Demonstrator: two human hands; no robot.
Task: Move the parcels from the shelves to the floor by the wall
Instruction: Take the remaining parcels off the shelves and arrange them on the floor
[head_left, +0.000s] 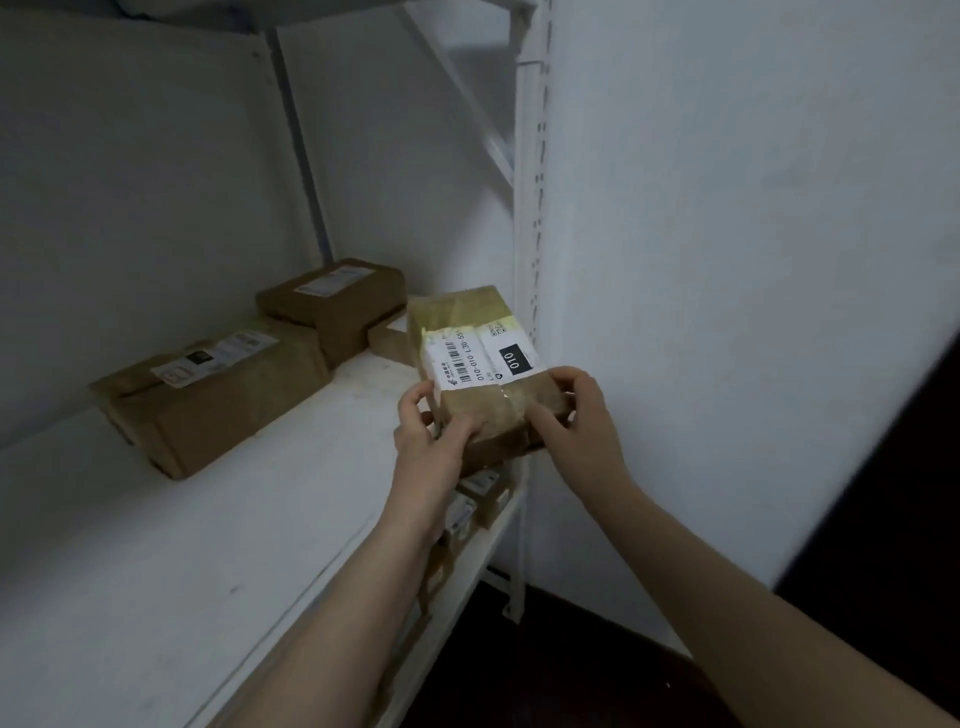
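Note:
A brown taped parcel (480, 364) with a white label marked 010 is at the right end of the white shelf (218, 519). My left hand (431, 441) grips its near left corner and my right hand (576, 421) grips its near right corner. Whether the parcel still rests on the shelf is unclear. A long brown parcel (218, 395) lies on the shelf to the left. Behind it another brown parcel (337, 304) sits at the back, with a smaller parcel (392, 338) tucked beside it.
The white slotted upright (530, 208) of the shelf stands right behind the held parcel, against the white wall (727, 260). Below the shelf edge, more small parcels (478, 499) show on a lower level. Dark floor (545, 665) lies at the bottom right.

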